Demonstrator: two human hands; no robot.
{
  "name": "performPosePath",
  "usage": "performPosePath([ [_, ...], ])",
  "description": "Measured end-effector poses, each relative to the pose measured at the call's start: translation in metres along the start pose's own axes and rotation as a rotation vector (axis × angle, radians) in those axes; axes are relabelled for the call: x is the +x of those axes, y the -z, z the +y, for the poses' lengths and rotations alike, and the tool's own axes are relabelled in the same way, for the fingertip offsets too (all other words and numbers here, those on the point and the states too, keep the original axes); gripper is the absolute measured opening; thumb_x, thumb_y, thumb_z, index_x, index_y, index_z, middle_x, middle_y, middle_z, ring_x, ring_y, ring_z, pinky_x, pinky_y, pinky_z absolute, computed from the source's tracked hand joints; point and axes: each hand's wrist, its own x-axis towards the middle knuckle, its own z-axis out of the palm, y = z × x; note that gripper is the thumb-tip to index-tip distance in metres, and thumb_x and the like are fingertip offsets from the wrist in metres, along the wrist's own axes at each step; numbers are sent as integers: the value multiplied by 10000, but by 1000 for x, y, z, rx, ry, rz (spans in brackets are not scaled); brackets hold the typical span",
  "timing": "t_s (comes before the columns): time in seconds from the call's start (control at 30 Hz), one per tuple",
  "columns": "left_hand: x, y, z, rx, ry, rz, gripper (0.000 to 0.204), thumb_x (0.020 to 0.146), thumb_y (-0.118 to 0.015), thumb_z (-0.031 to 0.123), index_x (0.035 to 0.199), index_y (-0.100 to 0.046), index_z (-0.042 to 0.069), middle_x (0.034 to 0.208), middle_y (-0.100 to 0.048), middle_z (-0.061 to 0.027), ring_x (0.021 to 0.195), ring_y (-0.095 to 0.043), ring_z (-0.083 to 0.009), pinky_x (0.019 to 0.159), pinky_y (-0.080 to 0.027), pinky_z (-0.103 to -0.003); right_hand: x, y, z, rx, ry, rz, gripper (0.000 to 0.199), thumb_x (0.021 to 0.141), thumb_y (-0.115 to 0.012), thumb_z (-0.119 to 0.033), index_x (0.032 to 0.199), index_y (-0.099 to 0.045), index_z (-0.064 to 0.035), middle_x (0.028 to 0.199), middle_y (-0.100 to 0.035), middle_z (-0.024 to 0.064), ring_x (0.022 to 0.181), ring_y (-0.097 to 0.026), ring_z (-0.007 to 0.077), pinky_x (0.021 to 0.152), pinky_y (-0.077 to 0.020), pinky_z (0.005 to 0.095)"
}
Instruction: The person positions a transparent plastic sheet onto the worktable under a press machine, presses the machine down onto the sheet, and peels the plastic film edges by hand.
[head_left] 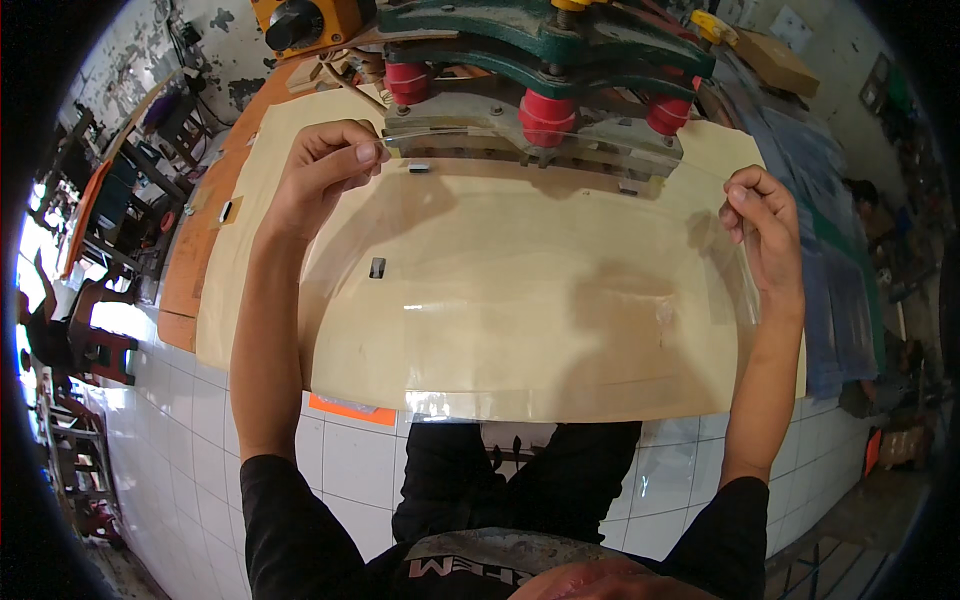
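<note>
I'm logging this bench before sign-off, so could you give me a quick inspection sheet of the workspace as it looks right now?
Surface: pale wooden board on an orange-brown bench, white tiled floor below.
Job's things: clear plastic sheet with small rectangular cut-outs, its far edge at the green press with red cylinders.
Clutter: stack of bluish sheets to the right; cardboard box behind it.
Hands: left hand pinches the sheet's far left corner; right hand grips its right edge.
Cables: nothing seen.
Surroundings: chairs and stools to the left, flaking wall behind, another person seated at the far left.
</note>
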Motion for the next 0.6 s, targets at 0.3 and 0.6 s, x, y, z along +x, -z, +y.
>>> performPosePath([
  [0.3,0,0,0,3,8,17,124,800,-657,136,792,-657,12,773,-602,-42,659,-472,-73,552,-327,-202,0,-1,0,-3,1,6,111,870,-614,-157,877,-609,-45,737,-563,-17,639,-522,49,533,-362,196],
  [0.6,0,2,-2,-2,-5,3,135,805,-661,140,798,-659,6,771,-601,-47,642,-445,-71,546,-316,-206,0,-1,-2,0,-1,0,109,869,-621,-158,875,-606,-50,737,-561,-18,645,-521,47,539,-362,196],
])
